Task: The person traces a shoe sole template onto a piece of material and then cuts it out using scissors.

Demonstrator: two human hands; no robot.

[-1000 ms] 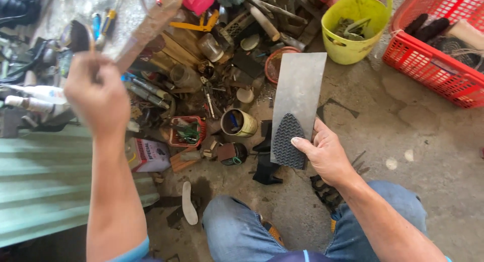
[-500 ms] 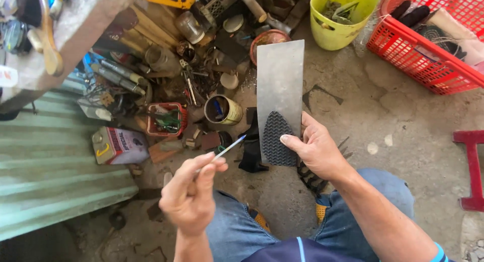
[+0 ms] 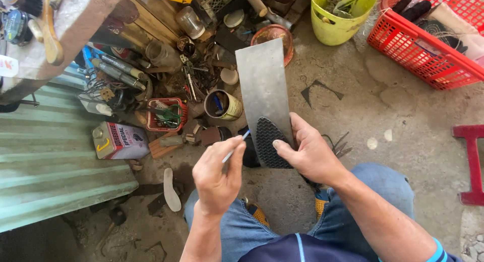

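At the far left a green corrugated sheet (image 3: 55, 171) lies on the floor, with a rectangular metal can (image 3: 118, 140) at its edge and a white insole (image 3: 171, 189) just below. Beside these stand a small red tray (image 3: 166, 115) of odds and ends and an open round tin (image 3: 223, 105). The left hand (image 3: 218, 177) has its fingers (image 3: 233, 152) pinched narrow on a thin pen (image 3: 235, 146), blue at its tip as far as can be told, which points at a black ribbed sole piece (image 3: 268, 147). That piece lies on the lower end of a long grey slab (image 3: 263, 85), pressed there by the right hand (image 3: 310, 153). Farther right are a yellow bucket (image 3: 339, 27) and a red basket (image 3: 428, 50).
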